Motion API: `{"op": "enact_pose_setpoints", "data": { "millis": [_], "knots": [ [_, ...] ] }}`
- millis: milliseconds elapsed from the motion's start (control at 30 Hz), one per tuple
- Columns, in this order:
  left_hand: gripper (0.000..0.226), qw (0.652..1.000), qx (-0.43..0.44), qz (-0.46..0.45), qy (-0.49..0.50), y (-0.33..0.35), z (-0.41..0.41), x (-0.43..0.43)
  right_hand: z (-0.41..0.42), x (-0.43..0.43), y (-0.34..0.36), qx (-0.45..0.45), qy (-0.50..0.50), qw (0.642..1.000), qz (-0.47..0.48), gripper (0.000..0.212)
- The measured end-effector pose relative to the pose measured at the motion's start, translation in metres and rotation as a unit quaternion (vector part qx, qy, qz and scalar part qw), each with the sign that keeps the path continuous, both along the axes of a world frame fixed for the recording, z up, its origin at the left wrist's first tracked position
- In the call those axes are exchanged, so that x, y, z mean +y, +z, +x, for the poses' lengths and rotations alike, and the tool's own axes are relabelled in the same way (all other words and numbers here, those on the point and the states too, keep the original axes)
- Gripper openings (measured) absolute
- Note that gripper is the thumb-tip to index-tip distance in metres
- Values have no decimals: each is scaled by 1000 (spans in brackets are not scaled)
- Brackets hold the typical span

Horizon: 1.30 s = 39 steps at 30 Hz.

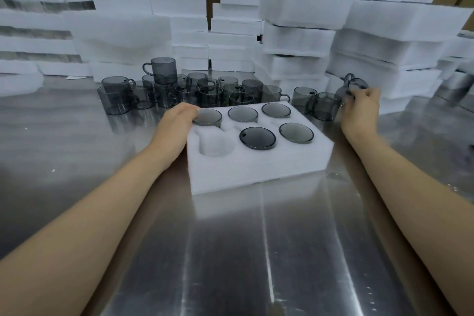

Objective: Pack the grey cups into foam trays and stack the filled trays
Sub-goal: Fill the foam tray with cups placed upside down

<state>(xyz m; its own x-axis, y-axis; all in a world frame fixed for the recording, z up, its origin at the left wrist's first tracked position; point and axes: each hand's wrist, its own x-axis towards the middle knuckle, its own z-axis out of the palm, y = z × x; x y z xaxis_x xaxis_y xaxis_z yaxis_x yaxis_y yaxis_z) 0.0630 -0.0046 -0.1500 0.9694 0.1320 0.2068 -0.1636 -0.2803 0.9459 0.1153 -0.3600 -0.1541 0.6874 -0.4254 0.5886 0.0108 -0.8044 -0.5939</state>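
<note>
Stacked foam trays (389, 33) wall the back of our steel table (230, 251). Our left hand (179, 118) pinches a seated cup (207, 117) in the open tray (256, 167), five pockets filled. Our right hand (361, 105) grips a raised grey cup (355, 84) near the loose cups (195, 90).

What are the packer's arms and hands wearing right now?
Nothing visible: the left hand and right hand are ungloved, no rings showing; the left forearm and right forearm are bare to the frame edge, without sleeves, watch or wristbands.
</note>
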Motion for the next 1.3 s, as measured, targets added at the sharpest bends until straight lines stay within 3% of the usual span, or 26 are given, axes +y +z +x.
{"op": "enact_pose_setpoints", "data": {
  "millis": [233, 400, 533, 700, 800, 900, 1067, 1200, 1300],
  "knots": [
    [26, 999, 15, 9, -29, 4, -12, 3, -44, 32, 25, -207, 62, 976, 12, 20],
    [35, 995, 41, 15, -91, 6, -22, 7, -88, 97, 54, -245, 171, 954, 40, 20],
    [54, 991, 56, 2, -125, 9, -28, 11, -124, 158, 53, -282, 248, 927, -10, 21],
    [77, 984, 72, -55, -152, 13, -30, 15, -136, 189, 28, -211, 325, 920, -63, 22],
    [71, 982, 61, -70, -166, 14, -31, 14, -137, 190, 19, -164, 348, 917, -106, 23],
    [65, 978, 61, -84, -180, 15, -31, 14, -137, 190, 21, -183, 348, 910, -132, 24],
    [73, 979, 72, -100, -161, 15, -29, 15, -140, 192, 24, -181, 371, 888, -202, 29],
    [46, 977, 73, -121, -159, 13, -27, 13, -143, 194, 25, -134, 375, 896, -198, 27],
    [43, 977, 81, -126, -151, 14, -27, 11, -144, 196, 28, -66, 369, 902, -214, 28]
  ]
}}
